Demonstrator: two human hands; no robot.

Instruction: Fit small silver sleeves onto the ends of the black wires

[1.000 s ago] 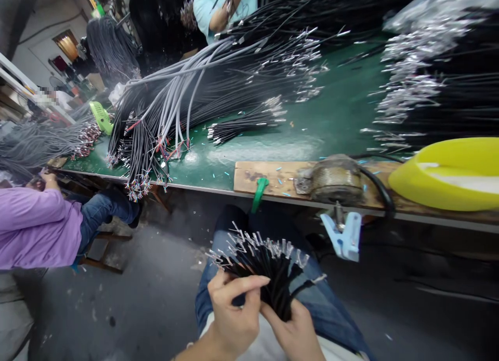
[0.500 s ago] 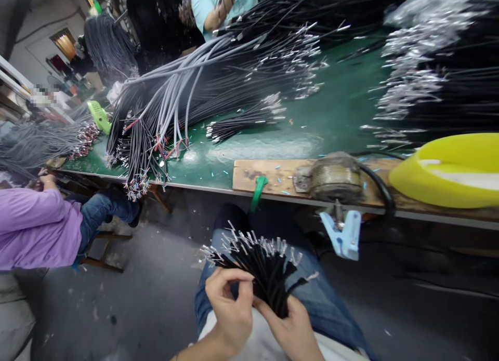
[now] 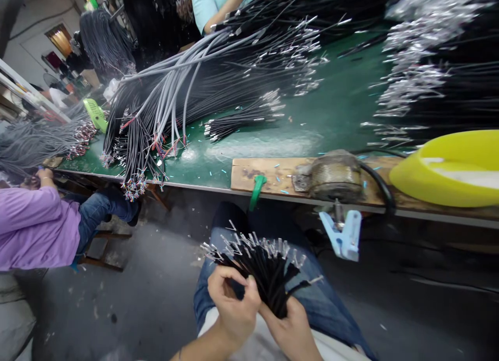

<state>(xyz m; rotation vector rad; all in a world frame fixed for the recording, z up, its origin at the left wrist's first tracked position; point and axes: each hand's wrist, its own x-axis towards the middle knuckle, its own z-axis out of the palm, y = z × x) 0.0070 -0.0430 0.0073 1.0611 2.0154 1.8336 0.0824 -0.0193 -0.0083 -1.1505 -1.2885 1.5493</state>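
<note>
A bundle of black cables with stripped, silvery wire ends fans out above my lap. My right hand is closed round its lower part, thumb in front. At the bundle's left side my left hand has thumb and forefinger pinched together against the cables. Whatever lies between those fingertips is too small to make out. Beyond my knees, a light blue clip hangs on the shaft of a small motor at the bench edge.
The motor sits on a wooden board held by a green clamp. A yellow scoop-shaped container stands to its right. Cable heaps cover much of the green bench. One co-worker sits at left, another across the bench.
My left hand's fingertips have shifted slightly, the thumb now more upright against the forefinger. The right hand keeps its grip on the bundle. The far co-worker's arm has lowered.
</note>
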